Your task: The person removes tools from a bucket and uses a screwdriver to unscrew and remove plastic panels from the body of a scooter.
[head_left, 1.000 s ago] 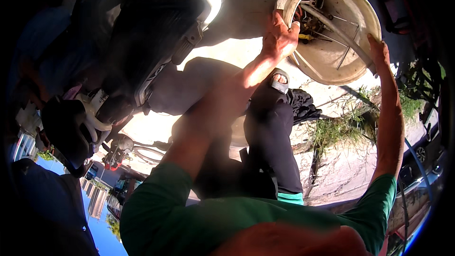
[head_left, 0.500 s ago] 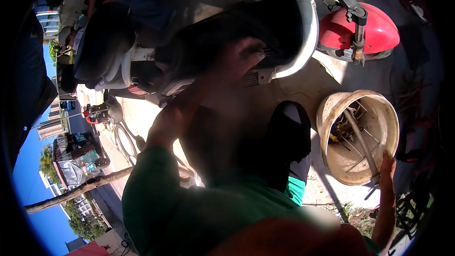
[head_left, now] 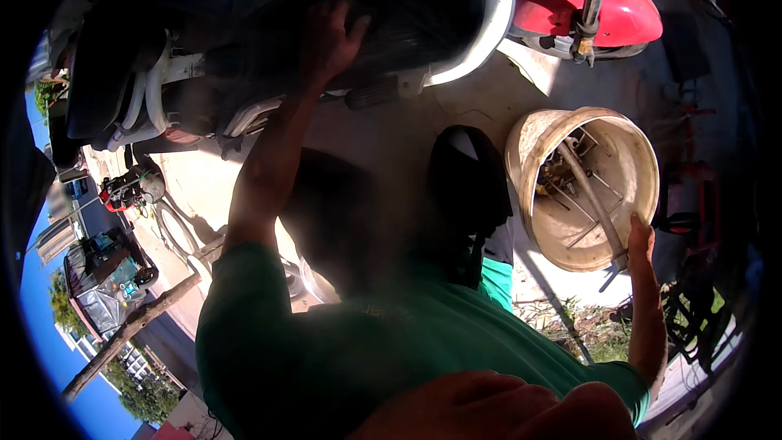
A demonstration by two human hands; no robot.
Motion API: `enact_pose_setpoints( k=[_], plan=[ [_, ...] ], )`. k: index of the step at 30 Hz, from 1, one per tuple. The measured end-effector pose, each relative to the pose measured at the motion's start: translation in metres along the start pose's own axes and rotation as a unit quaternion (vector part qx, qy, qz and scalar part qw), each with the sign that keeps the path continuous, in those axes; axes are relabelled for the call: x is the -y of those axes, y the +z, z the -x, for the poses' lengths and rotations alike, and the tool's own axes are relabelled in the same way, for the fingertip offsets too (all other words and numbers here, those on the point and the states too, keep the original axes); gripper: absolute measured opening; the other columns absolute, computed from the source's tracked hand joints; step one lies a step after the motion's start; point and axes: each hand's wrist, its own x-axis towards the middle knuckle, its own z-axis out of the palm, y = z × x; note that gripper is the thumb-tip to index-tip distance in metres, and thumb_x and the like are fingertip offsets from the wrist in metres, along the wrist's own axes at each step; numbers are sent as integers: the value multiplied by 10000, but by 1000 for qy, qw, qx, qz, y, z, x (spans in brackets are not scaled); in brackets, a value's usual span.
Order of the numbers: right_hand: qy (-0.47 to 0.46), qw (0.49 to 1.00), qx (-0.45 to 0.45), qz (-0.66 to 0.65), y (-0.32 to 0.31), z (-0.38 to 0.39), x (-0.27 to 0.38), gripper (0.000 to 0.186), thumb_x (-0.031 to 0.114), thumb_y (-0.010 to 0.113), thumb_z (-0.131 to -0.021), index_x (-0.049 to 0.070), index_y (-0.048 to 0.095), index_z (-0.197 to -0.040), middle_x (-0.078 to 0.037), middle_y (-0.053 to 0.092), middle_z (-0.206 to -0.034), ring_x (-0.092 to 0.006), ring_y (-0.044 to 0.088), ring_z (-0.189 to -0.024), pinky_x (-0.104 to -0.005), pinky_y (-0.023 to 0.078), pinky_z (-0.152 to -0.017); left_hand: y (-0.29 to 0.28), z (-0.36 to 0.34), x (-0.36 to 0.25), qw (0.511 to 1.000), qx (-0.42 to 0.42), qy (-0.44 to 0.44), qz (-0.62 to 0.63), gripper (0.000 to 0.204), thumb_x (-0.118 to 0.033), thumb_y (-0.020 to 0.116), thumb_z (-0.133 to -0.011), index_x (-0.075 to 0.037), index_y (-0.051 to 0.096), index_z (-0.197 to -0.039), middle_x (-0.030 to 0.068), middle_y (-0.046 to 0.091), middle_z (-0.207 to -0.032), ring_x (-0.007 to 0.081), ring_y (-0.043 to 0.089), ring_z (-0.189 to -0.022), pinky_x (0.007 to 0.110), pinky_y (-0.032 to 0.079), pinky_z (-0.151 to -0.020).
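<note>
My left hand lies over the dark body panel of a motor scooter, its thumb spread from the fingers and nothing visible in it. My right hand grips the rim of a dirty off-white bucket, which is tipped so that its mouth faces me. Inside lie a long metal bar, thin rods and small metal parts that are hard to make out. The bar's end reaches the rim beside my right hand.
A red rounded part with a metal bracket is beyond the bucket. Further off at left are a red engine-like machine, a wooden pole and a loaded cart. Dark metal frames stand at the right.
My left hand has shifted left along the scooter and shows more clearly. My right hand stays on the bucket's rim. The whole view has shifted, so things sit further left and higher.
</note>
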Motion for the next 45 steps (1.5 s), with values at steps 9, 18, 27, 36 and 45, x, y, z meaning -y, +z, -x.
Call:
enact_pose_setpoints(
  k=[9, 18, 27, 36, 45],
  plan=[
    [11, 989, 67, -129, -4, 16, 8, 583, 447, 649, -964, -20, 666, -1312, -149, 731, -1182, -270, 671, -1090, -398, 492, -950, -3, -1, -4, 996, 27, -7, -79, 410, -378, 651, -983, -63, 657, -1245, 200, 657, -1239, 397, 602, -1186, 508, 481, -1001],
    [1, 991, 85, -100, -2, 5, 1, 598, 451, 622, -950, -50, 662, -1274, -160, 726, -1074, -247, 682, -993, -401, 520, -841, -1, 1, 7, 991, 35, 20, -131, 435, -421, 629, -996, -68, 653, -1250, 214, 653, -1222, 410, 598, -1161, 503, 487, -990],
    [0, 982, 112, -155, -5, 9, 3, 611, 434, 620, -925, -91, 656, -1235, -196, 717, -1054, -272, 677, -991, -420, 511, -846, 1, -2, 7, 992, 33, 15, -122, 437, -432, 631, -993, -89, 655, -1262, 205, 650, -1235, 411, 604, -1151, 506, 493, -982],
    [-9, 991, 84, -108, -9, 18, 12, 616, 424, 642, -905, -87, 664, -1248, -201, 730, -1117, -287, 682, -1064, -417, 502, -913, 4, 0, 10, 991, 30, 19, -128, 431, -413, 635, -991, -72, 654, -1255, 209, 650, -1225, 418, 603, -1150, 515, 492, -981],
    [-20, 994, 61, -94, -8, 18, 11, 583, 418, 655, -905, -43, 665, -1261, -183, 724, -1124, -266, 673, -1063, -404, 500, -929, -5, -3, -2, 992, 27, 16, -124, 392, -390, 653, -978, -62, 662, -1192, 208, 666, -1209, 420, 632, -1109, 518, 512, -937]
  ],
)
